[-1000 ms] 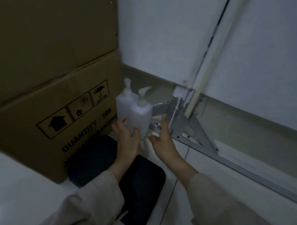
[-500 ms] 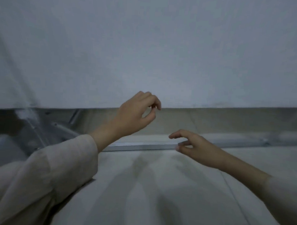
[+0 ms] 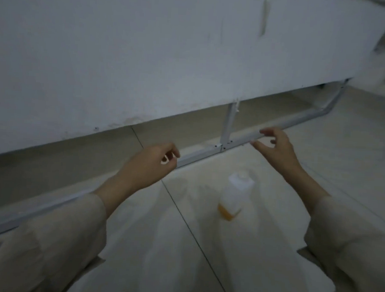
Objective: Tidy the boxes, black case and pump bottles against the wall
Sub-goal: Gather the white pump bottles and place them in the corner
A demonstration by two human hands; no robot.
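Note:
A translucent bottle [image 3: 234, 196] with a white cap and a little orange liquid at its bottom stands on the tiled floor between my arms. My left hand [image 3: 152, 164] hovers up and to the left of it, fingers loosely curled, holding nothing. My right hand [image 3: 275, 147] hangs above and to the right of the bottle, fingers relaxed and bent, also holding nothing. Neither hand touches the bottle. The cardboard boxes, the black case and the two white pump bottles are out of view.
A white wall panel [image 3: 169, 56] fills the upper half, raised on a grey metal frame rail [image 3: 200, 155] that runs along the floor. A short metal upright [image 3: 229, 123] joins rail and panel. Pale floor tiles [image 3: 160, 243] spread below.
The view has swung right, away from the boxes, case and pump bottles that my left hand held a second ago. Both hands now hold nothing, and a bottle with orange liquid has come into view.

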